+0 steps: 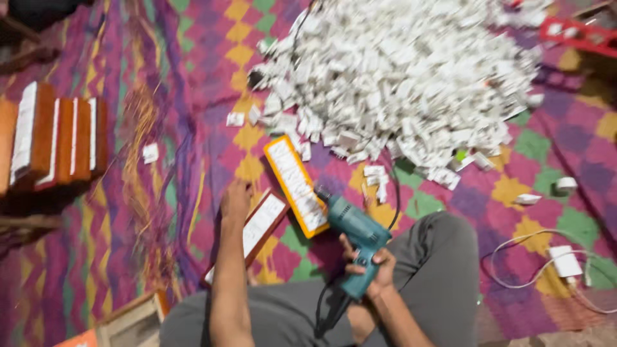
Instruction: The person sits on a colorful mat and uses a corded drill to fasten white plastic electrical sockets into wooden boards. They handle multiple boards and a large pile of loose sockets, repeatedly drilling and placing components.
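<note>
I sit cross-legged on a patterned mat. My right hand (373,265) grips the handle of a teal electric drill (355,231), whose bit points up-left toward an orange-framed tray (295,185) filled with small white pieces. My left hand (236,200) presses on the top edge of a brown wooden-framed tray (256,230) of white pieces that lies tilted beside my left knee. The drill's black cord hangs down between my legs.
A big heap of small white plastic parts (398,77) covers the mat ahead. Several brown filled trays (54,138) stand stacked at the left. A white charger with cable (565,260) lies at the right, a wooden frame (132,321) at bottom left, a red frame (578,32) at top right.
</note>
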